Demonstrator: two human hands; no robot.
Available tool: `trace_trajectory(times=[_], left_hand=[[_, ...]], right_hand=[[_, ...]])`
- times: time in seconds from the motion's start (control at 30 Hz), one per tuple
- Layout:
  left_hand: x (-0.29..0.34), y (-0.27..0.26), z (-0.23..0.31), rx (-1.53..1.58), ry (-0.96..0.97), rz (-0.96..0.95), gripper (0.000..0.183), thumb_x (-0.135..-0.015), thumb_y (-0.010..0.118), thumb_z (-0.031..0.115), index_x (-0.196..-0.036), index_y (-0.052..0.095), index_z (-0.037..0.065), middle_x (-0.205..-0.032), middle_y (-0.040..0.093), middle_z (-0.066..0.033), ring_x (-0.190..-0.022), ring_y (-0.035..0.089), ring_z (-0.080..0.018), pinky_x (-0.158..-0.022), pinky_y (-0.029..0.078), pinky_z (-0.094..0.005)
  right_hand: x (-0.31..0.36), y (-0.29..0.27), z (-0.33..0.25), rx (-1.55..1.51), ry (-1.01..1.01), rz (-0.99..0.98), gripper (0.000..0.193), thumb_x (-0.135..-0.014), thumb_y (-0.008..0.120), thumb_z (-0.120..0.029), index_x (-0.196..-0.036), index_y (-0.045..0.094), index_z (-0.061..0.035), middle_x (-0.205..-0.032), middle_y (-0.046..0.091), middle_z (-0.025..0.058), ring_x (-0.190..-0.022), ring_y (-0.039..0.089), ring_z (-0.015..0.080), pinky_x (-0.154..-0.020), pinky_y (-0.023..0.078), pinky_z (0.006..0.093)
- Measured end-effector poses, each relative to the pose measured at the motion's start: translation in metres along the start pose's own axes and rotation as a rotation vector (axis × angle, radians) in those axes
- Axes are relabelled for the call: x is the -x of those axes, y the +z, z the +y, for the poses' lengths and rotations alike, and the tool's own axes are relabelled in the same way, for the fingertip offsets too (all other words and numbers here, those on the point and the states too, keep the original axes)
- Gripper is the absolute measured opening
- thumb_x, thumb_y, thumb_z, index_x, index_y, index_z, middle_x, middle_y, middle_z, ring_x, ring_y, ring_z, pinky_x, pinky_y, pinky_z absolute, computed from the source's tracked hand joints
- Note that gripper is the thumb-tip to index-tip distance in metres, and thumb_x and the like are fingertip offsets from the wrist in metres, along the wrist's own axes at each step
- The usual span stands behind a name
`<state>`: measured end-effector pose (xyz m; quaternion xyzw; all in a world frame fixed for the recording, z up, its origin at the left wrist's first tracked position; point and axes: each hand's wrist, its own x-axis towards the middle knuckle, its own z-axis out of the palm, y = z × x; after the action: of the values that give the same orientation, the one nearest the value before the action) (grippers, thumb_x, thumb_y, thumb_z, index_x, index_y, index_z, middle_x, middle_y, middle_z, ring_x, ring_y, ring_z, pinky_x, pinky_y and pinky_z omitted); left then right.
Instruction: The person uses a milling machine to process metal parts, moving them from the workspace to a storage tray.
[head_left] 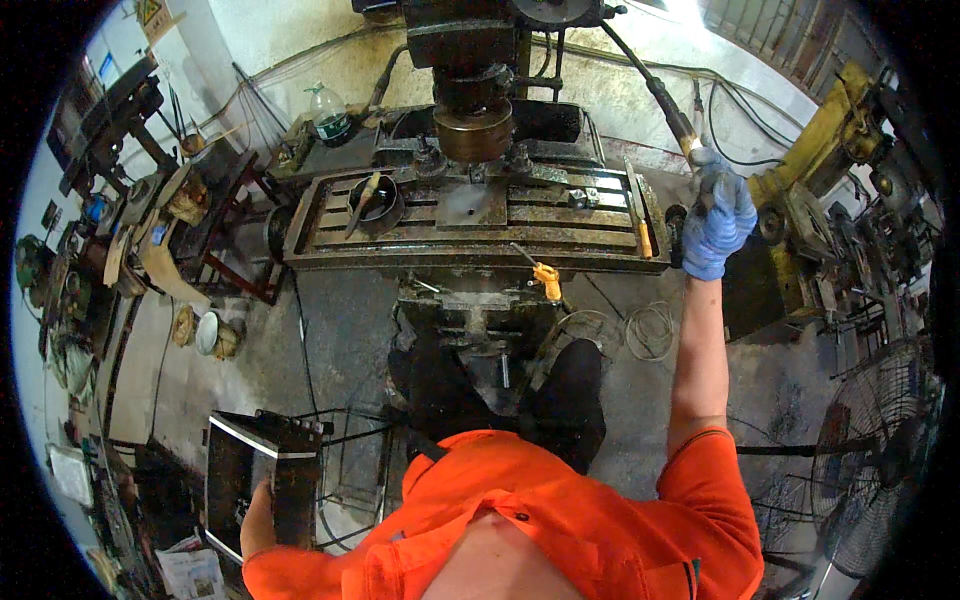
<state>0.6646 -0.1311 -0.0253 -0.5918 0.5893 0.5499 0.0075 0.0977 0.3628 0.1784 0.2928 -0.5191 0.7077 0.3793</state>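
My right hand (718, 215), in a blue glove, is raised on the right and closed around the end of a long dark lever (655, 90) that slants down from the milling machine's head. My left forearm (260, 520) reaches down at the lower left into a dark open-fronted box (240, 470) with pale edges; the hand itself is lost in the dark there. Ahead of me, the round cutter head (472, 130) is above a flat metal plate (470, 207) on the slotted machine table (420, 240).
On the table are a round pan (385, 210) with a wooden-handled brush (367, 190), small metal blocks (584, 198) and an orange-handled tool (645, 240). A yellow air gun (547, 281) hangs at its front edge. A fan (870, 450) stands right; buckets (215, 335) stand left.
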Motion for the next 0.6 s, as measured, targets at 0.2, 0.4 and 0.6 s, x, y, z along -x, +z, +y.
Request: trace_trajectory(times=[0.2, 0.4, 0.6], left_hand=[[0.036, -0.003, 0.021, 0.105, -0.021, -0.003, 0.019, -0.081, 0.051, 0.019, -0.088, 0.054, 0.001, -0.077, 0.057, -0.0067, -0.066, 0.056, -0.0205, -0.057, 0.044, -0.0362], [0.091, 0.010, 0.033, 0.252, -0.057, -0.017, 0.021, -0.082, 0.050, 0.021, -0.091, 0.055, 0.003, -0.081, 0.057, -0.0067, -0.069, 0.056, -0.0208, -0.060, 0.045, -0.0364], [0.086, 0.011, 0.039, 0.304, -0.056, -0.011, 0.023, -0.084, 0.049, 0.023, -0.094, 0.055, 0.004, -0.085, 0.058, -0.0066, -0.072, 0.057, -0.0211, -0.062, 0.046, -0.0365]], right_hand=[[-0.011, 0.003, -0.011, -0.027, -0.047, -0.050, 0.023, -0.082, 0.057, -0.020, -0.078, 0.059, 0.0025, -0.084, 0.060, 0.0103, -0.074, 0.052, 0.0152, -0.072, 0.040, 0.0280], [-0.020, 0.004, -0.024, 0.015, -0.021, -0.030, 0.023, -0.082, 0.057, -0.021, -0.078, 0.060, 0.0014, -0.081, 0.061, 0.0091, -0.072, 0.051, 0.0140, -0.070, 0.040, 0.0273], [-0.033, 0.012, -0.031, 0.096, -0.007, -0.038, 0.027, -0.082, 0.057, -0.026, -0.082, 0.062, 0.0012, -0.078, 0.062, 0.0080, -0.071, 0.051, 0.0121, -0.068, 0.040, 0.0244]])
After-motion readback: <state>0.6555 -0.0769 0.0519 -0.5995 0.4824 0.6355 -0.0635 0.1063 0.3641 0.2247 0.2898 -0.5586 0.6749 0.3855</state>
